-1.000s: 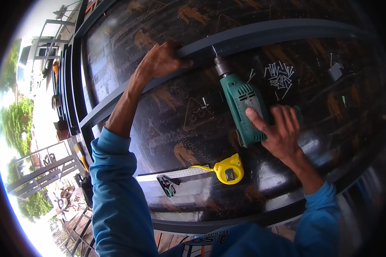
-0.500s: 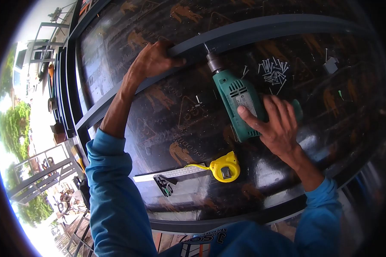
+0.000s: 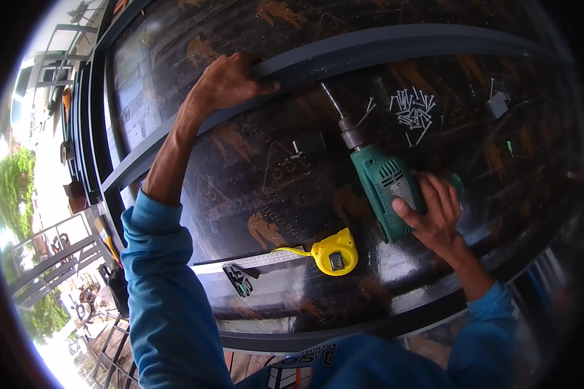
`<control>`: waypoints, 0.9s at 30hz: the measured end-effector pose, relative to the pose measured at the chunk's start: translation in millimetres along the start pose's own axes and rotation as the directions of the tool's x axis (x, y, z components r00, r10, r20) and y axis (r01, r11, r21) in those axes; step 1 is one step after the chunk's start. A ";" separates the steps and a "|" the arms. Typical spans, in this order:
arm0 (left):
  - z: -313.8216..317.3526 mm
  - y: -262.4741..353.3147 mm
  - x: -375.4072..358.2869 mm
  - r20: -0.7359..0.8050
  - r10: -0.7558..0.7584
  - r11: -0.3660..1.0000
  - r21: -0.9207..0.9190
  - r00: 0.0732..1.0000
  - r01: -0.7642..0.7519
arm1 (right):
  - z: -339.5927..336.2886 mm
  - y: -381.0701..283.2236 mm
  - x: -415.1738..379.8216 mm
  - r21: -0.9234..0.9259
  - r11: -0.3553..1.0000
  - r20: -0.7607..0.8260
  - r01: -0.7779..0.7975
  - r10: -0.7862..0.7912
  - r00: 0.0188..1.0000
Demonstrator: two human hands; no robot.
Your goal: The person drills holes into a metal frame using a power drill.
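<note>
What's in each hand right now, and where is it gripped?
The right hand holds the green drill at its rear handle, thumb on the body. The left hand grips the grey bar over its edge, left of the drill bit.

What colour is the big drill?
The drill is green, with a grey metal chuck; the head view shows it.

Drill (image 3: pixel 387 188): green body, grey chuck. Tape measure (image 3: pixel 335 253): yellow. Sleeves (image 3: pixel 162 279): blue. Worktop (image 3: pixel 396 272): glossy black-brown, patterned with orange-brown animal figures, triangles and lettering. Metal bar (image 3: pixel 370 48): dark grey. Screws (image 3: pixel 413 108): silvery.
</note>
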State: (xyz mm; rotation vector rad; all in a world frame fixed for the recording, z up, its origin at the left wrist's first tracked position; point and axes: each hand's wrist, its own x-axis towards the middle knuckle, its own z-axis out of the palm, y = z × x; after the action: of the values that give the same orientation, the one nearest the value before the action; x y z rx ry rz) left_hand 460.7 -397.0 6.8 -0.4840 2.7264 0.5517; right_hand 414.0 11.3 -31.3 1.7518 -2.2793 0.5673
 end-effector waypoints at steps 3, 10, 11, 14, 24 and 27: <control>-1.2 4.0 -1.9 -0.021 0.009 1.000 -0.018 1.000 -0.010 | 6.4 10.8 6.2 0.078 0.997 0.073 -0.017 0.011 0.997; 0.7 1.6 -1.2 -0.051 0.034 0.999 -0.022 0.998 -0.036 | 22.4 18.3 16.1 0.103 0.995 -0.015 0.002 -0.001 1.000; 0.7 1.6 -1.0 -0.045 0.029 0.999 -0.018 0.999 -0.030 | 22.4 18.5 15.3 0.105 0.994 -0.010 0.003 -0.002 1.000; 0.1 2.4 -0.5 -0.034 0.019 1.000 -0.008 0.999 -0.020 | 23.3 20.7 16.4 0.108 0.994 -0.011 0.008 -0.007 1.000; 2.9 -0.6 -0.6 -0.064 0.059 0.998 -0.007 0.996 -0.060 | 29.3 23.1 18.8 0.087 0.996 -0.052 -0.005 0.010 0.999; 2.4 -0.8 -0.1 -0.056 0.057 0.998 0.012 0.997 -0.056 | 30.2 23.8 17.2 0.077 0.997 -0.046 -0.004 0.008 0.999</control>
State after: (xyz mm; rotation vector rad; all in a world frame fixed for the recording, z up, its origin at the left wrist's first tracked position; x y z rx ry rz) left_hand 461.6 -396.6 4.5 -0.4272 2.8026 0.5460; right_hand 388.5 -11.4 -55.9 1.7479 -2.2604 0.6984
